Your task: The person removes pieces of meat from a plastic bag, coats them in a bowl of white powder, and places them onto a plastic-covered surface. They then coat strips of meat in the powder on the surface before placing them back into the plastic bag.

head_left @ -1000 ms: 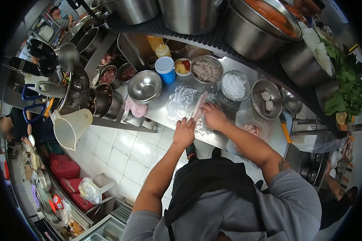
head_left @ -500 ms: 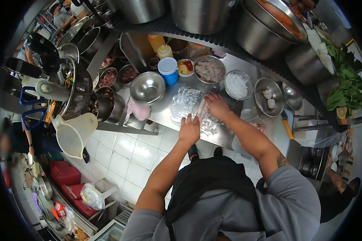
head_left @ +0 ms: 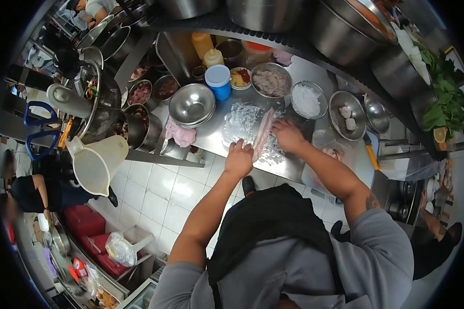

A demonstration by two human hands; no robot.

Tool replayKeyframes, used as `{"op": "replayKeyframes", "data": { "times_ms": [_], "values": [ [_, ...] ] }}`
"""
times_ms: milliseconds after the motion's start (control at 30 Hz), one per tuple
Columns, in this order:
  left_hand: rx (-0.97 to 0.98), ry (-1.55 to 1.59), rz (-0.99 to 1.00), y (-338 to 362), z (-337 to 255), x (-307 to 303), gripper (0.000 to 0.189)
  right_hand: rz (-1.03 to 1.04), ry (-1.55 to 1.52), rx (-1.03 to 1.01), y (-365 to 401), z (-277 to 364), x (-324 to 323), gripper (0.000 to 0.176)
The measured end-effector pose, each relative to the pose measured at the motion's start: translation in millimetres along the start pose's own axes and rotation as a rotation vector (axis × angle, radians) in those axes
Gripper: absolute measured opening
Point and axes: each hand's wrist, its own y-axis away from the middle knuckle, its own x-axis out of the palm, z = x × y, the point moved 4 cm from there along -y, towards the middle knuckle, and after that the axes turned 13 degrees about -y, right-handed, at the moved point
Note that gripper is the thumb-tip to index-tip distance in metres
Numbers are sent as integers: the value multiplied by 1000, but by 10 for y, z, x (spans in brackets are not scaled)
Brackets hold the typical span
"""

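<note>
A long, narrow pinkish-white strip, apparently meat, [head_left: 264,131] lies slanting across the white-dusted part of the metal worktop [head_left: 206,142]. My left hand [head_left: 239,158] is at its near end, fingertips closed on the edge there. Just to the strip's right, my right hand [head_left: 288,135] rests low over the powder, fingers slightly apart and bent, fingertips close to the strip's side. Behind them stand a bowl of pale minced paste [head_left: 271,81] and a bowl of white powder [head_left: 307,100]. Another metal bowl [head_left: 336,117] holds two white-coated lumps.
Stacked steel bowls [head_left: 191,103], a blue tub [head_left: 218,87] and a pink cloth [head_left: 180,135] are to the left. An orange-handled knife [head_left: 371,154] lies on a board at right. A shelf [head_left: 265,40] with big pots overhangs the back. Other people are nearby.
My right hand has shifted right and off the strip's upper part, leaving more of the strip showing. My left hand stays at its near end. The view has shifted slightly.
</note>
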Motion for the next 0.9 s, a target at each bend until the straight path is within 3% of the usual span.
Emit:
{"op": "replayKeyframes", "data": {
  "times_ms": [33, 100, 133, 167, 267, 300, 367, 400, 467, 533, 633, 667, 767, 900],
  "values": [
    [-13, 25, -122, -13, 14, 24, 55, -101, -39, -54, 29, 21, 21, 48],
    [30, 19, -283, -53, -8, 59, 57, -86, -11, -106, 84, 54, 173, 55],
    [45, -4, -224, -69, -10, 113, 57, -77, 3, -136, 77, 63, 242, 58],
    [58, -26, -164, -84, -9, 167, 57, -19, -12, -22, 41, -9, 307, 58],
    [52, -85, -19, -137, 7, 32, 56, 83, 19, 63, 47, 110, 96, 56],
    [48, -104, 27, -150, -12, -16, 56, -20, -6, -23, 67, 120, 184, 56],
    [79, -98, -119, -179, -99, 69, 56, -233, -51, -198, 100, 75, 432, 55],
    [95, -96, -192, -181, -132, 157, 55, -121, -39, -118, 86, 68, 410, 51],
    [80, -116, -92, -165, -159, 197, 54, 110, -19, 45, 126, 118, 267, 44],
    [59, -134, 89, -99, -174, -50, 52, -127, -9, 3, 134, 63, 198, 41],
    [-7, -77, -366, -39, -283, 177, 42, -353, 55, -148, 169, 34, 258, 33],
    [13, -67, -303, -34, -314, 257, 39, -409, 87, -215, 169, 25, 287, 30],
    [90, -39, -159, 35, -366, 129, 32, -88, 88, 14, 16, -123, 174, 19],
    [-73, 131, -298, 30, -324, 149, 27, -167, 101, -92, -154, -198, 20, 14]
  ]
}}
